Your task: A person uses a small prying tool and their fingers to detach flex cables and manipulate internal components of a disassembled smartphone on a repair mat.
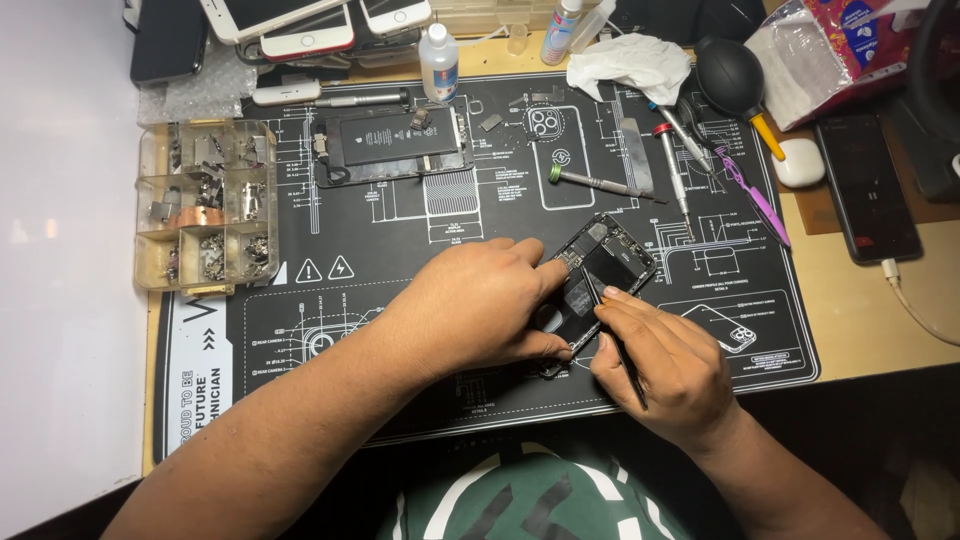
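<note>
An opened phone body lies tilted on a black repair mat, its inner parts showing. My left hand presses down on the phone's near end, with the index finger stretched along its left edge. My right hand grips thin black tweezers whose tips reach into the phone's middle. Part of the phone's lower half is hidden under both hands.
A second opened phone with a black battery lies at the back of the mat. A clear parts box stands left. Screwdrivers, a purple pry tool, a black air blower, small bottles, a white cloth and several phones surround the mat.
</note>
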